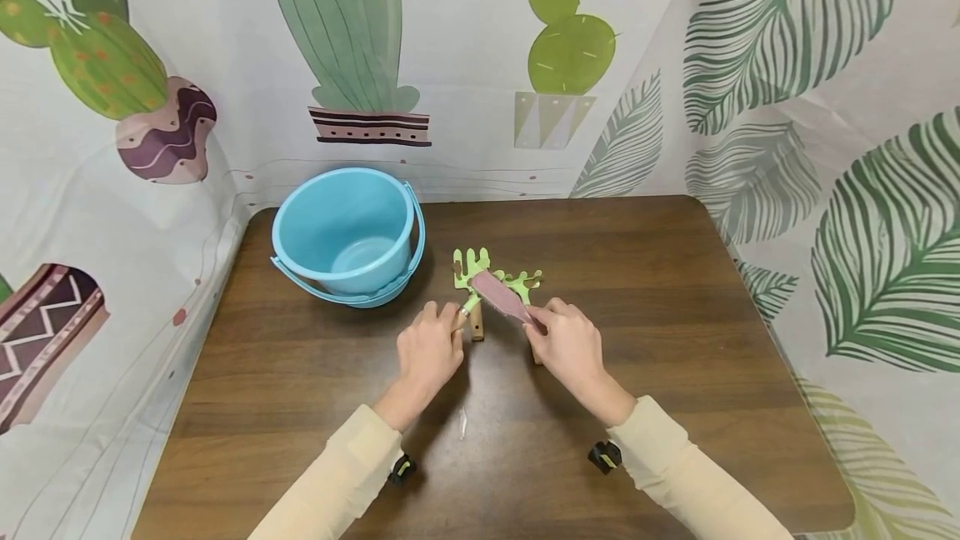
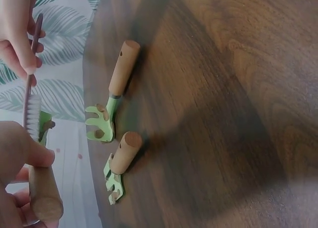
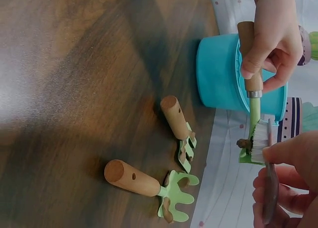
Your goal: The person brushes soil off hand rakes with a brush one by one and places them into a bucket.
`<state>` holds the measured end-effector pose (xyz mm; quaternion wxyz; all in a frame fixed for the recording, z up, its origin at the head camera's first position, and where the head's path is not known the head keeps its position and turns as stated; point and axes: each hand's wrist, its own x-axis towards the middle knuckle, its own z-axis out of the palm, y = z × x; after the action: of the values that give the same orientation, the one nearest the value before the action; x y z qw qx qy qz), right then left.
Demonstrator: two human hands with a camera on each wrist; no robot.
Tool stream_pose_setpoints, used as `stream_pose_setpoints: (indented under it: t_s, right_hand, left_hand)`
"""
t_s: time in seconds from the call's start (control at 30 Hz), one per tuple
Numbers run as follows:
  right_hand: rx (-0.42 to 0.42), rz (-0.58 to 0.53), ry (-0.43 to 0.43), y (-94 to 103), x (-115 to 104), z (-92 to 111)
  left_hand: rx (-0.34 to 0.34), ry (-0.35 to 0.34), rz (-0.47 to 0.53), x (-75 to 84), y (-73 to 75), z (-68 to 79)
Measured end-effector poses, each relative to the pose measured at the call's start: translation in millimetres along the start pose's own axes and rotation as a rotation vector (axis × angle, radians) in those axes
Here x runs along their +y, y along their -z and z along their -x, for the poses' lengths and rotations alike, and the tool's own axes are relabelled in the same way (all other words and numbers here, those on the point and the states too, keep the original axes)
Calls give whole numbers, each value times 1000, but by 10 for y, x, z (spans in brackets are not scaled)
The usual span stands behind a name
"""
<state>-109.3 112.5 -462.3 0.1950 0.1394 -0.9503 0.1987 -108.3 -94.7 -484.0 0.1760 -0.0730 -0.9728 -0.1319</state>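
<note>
My left hand [image 1: 431,346] grips the wooden handle of a small green garden tool [image 3: 255,109], whose head carries a brown clump of dirt. In my right hand [image 1: 567,344] is a pink brush [image 1: 501,296], pinched between thumb and fingers. Its white bristles [image 3: 259,141] lie against the green head, as the right wrist view shows; the brush hides most of that head from above. Below the hands, two green hand forks with wooden handles lie on the table, one three-pronged [image 3: 186,156] and one with spread prongs [image 3: 175,194]. Brown clumps stick to both.
A light blue bucket [image 1: 375,272] stands at the back left of the brown wooden table [image 1: 660,273], its handle folded down. Behind the table hangs a white cloth [image 1: 480,40] printed with cacti and leaves. Black straps [image 1: 604,457] sit at the wrists.
</note>
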Motion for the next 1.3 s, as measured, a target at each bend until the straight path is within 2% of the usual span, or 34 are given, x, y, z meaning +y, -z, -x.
stream_pose_setpoints:
  t_s: [0.1, 0.23, 0.57, 1.3]
  right_hand:
    - [-43, 8, -25, 31, 7, 20]
    - [-56, 16, -25, 47, 41, 56]
    - [-12, 3, 7, 24, 124, 140]
    - [-2, 15, -54, -9, 305, 235]
  left_hand:
    - [7, 11, 4, -26, 3, -10]
    - [16, 31, 6, -81, 11, -28]
    - [-4, 45, 16, -105, 28, -44]
    - [30, 67, 40, -155, 9, -27]
